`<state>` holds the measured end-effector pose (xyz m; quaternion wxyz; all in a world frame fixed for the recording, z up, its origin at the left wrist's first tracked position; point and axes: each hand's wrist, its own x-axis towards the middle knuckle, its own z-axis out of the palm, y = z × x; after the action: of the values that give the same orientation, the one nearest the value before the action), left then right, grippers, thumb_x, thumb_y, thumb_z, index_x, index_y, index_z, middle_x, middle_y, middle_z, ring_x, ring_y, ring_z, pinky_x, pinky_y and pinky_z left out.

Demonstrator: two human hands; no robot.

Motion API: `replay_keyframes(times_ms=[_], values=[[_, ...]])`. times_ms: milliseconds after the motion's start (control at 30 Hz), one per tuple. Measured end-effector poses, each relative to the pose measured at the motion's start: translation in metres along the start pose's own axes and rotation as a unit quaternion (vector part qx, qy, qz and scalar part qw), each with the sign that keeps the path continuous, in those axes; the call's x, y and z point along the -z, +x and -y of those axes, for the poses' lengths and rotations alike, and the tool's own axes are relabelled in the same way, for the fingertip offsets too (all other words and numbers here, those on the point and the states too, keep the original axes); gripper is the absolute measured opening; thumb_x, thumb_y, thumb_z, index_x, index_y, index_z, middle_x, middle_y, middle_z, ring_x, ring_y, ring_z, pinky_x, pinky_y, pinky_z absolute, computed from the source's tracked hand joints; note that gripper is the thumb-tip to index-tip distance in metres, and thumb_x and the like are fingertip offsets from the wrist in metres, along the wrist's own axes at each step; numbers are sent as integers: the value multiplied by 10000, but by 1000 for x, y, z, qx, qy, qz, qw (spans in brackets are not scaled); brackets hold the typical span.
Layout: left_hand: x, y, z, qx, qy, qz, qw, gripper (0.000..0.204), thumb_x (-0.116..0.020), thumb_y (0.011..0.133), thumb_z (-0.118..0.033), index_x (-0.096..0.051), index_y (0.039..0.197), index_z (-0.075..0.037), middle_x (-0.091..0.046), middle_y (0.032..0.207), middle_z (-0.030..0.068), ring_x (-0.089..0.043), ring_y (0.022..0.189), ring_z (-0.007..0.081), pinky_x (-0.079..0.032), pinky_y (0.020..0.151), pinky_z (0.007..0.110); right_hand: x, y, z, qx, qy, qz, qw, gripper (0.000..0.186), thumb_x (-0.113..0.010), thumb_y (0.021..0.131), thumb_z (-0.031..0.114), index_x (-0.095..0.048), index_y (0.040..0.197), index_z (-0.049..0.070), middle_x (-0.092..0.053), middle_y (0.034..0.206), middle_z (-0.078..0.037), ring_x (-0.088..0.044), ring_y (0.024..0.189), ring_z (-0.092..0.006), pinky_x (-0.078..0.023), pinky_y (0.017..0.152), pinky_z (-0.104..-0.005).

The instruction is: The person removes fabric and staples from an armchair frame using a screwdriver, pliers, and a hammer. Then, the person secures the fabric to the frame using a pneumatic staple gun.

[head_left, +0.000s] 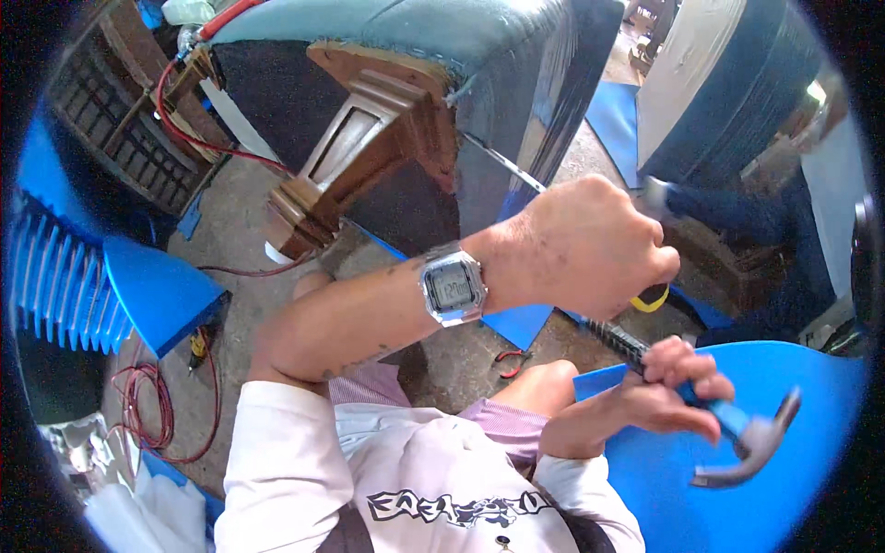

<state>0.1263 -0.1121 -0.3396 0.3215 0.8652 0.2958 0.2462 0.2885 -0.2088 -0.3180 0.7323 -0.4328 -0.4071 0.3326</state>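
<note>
My left hand (599,244) is closed in a fist around a screwdriver. The screwdriver's long metal shaft (518,173) points up and left, its tip by the edge of a carved brown wooden leg (355,138). A yellow handle end shows below the fist. That leg is fixed to a grey-green upholstered piece (369,23), partly wrapped in clear plastic. Lower right, my right hand (673,387) grips a claw hammer (751,442) by its black and blue handle, the metal head tilted down and right. The hammer is apart from the screwdriver's handle end.
Red-handled pliers (510,364) lie on the floor near my knee. Left are a coiled red hose (147,410), a blue slatted plastic piece (69,276) and white foam wrap (147,511). A blue sheet (784,498) spreads at right. Another plastic-wrapped piece (728,83) stands behind.
</note>
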Motion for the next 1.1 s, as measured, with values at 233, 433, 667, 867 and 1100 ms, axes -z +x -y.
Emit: replay_keyframes(times_ms=[233,433,667,867,1100], values=[[-16,17,14,128,30,94,987,213,-596,666,-238,-575,817,-90,-591,719,68,-633,677,247,-494,525,348,21,-29,-54,-419,58,-422,802,469,-402,872,539,-399,884,70,-407,608,-27,-388,432,-115,-383,410,-240],[-14,-73,-24,47,67,-11,997,135,-596,604,-250,-498,658,-175,-374,543,-21,-450,479,103,-320,458,276,1,-45,-35,-305,-139,-55,941,523,-350,829,617,-316,788,97,-293,503,-16,-271,330,-97,-255,296,-232],[-25,-37,-13,263,36,113,958,140,-592,679,-225,-522,688,-104,-548,667,27,-600,650,185,-441,538,320,10,-62,-39,-389,-122,-78,910,511,-352,830,621,-350,773,113,-316,533,-13,-294,344,-116,-293,330,-272],[-10,-89,-72,50,13,133,990,131,-562,679,-267,-525,689,-141,-474,625,-7,-512,555,128,-369,510,303,33,-71,-38,-369,-91,-180,907,499,-361,831,611,-366,784,114,-321,524,-7,-285,355,-99,-274,307,-246],[-27,30,-107,126,-105,-125,978,93,-568,699,-167,-537,699,-80,-515,642,38,-553,578,171,-382,485,321,87,-70,-37,-470,-20,-178,864,465,-385,861,563,-416,756,111,-336,484,-17,-301,321,-129,-302,295,-271]])
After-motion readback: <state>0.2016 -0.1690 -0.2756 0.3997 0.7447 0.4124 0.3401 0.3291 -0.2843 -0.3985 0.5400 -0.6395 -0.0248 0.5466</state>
